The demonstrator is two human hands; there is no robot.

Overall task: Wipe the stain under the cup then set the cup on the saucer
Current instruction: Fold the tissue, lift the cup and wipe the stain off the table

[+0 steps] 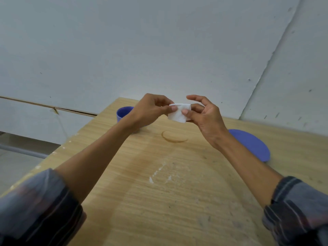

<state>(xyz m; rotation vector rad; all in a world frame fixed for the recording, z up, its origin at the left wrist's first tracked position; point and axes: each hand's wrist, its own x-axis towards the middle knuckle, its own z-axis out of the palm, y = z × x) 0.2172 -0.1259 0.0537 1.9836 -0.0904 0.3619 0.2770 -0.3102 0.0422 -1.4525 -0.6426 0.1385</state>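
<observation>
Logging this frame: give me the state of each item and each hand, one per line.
cup: upright on the table, off the saucer, partly hidden by the left hand.
saucer: bare, nothing on it.
stain: ring-shaped, uncovered, not yet wiped.
tissue: folded, held above the table.
left hand: pinching the tissue.
right hand: pinching the tissue.

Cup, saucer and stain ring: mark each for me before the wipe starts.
cup (122, 112): head view, on its visible left rim and wall.
saucer (252, 144): head view, on its bare blue top.
stain ring (174, 136): head view, at the ring's middle.
</observation>
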